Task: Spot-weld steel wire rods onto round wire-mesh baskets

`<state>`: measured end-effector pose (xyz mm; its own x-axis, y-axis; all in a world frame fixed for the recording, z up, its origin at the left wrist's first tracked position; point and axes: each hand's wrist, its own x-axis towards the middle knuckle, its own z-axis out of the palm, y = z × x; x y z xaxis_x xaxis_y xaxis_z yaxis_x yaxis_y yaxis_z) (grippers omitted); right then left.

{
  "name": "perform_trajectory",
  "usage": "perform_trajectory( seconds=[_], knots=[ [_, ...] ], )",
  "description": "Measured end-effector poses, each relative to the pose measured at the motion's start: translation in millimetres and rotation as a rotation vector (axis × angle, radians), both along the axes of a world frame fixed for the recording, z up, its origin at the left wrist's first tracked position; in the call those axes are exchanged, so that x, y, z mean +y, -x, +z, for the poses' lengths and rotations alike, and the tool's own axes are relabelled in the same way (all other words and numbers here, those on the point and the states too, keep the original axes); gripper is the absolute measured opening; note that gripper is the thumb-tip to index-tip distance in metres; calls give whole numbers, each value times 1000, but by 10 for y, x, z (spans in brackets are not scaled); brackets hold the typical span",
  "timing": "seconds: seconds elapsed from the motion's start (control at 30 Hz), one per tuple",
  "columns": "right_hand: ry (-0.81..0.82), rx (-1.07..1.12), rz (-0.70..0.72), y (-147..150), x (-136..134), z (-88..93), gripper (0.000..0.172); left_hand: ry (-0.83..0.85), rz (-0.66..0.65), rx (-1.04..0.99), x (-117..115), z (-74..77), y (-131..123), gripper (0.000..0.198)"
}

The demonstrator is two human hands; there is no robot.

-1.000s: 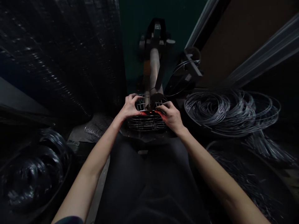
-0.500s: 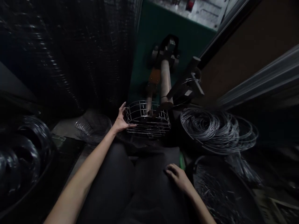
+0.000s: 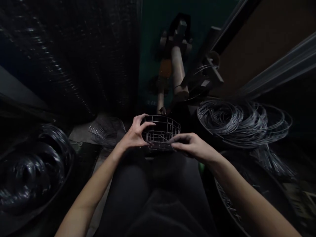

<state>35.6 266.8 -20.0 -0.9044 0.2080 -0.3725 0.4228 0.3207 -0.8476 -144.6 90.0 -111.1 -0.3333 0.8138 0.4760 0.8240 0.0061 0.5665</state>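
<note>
A round wire basket [image 3: 161,135] of thin shiny rods is held just above my knees, below the machine's arms. My left hand [image 3: 138,132] grips its left side, with the thumb below and the fingers over the upper rim. At the basket's right edge is my right hand [image 3: 185,143], thumb and fingers pinched together at the wires. Whether a loose rod is between those fingertips is too dark to tell. Just behind the basket, the machine's lower arm [image 3: 160,100] and its thicker upper arm [image 3: 178,65] reach toward me.
Wire rings [image 3: 219,118] lie heaped on a dark container at right. Below them is a round tub [image 3: 261,187] with short rods, beside a bundle of straight rods [image 3: 274,161]. Coiled wire parts [image 3: 32,168] fill the left side, and a curved wire piece [image 3: 107,130] lies nearer.
The basket has come off the machine's lower arm toward me in my left hand. My right hand has risen from my lap to the basket's right edge. The view has tilted down.
</note>
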Motion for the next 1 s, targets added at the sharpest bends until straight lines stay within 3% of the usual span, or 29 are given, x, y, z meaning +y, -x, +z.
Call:
perform_trajectory(
  seconds=[0.07, 0.13, 0.23, 0.33, 0.6, 1.0],
  knots=[
    [-188, 42, 48, 159, -20, -46, 21, 3, -29, 53, 67, 0, -52, 77],
    [-496, 157, 92, 215, -39, -153, 20, -3, -28, 52, 133, -18, -80, 81],
    [-893, 307, 236, 163, -47, -318, 34, -1, -13, -6, 210, -37, -85, 85],
    [-1092, 387, 349, 91, -2, -411, 37, -2, 3, -49, 272, -30, -69, 85],
    [-1231, 554, 389, 160, 224, -448, 31, 21, 27, -74, 415, 2, -2, 85],
    [-1235, 502, 379, 237, 290, -443, 33, 22, 21, -116, 486, 4, 84, 88]
  ],
)
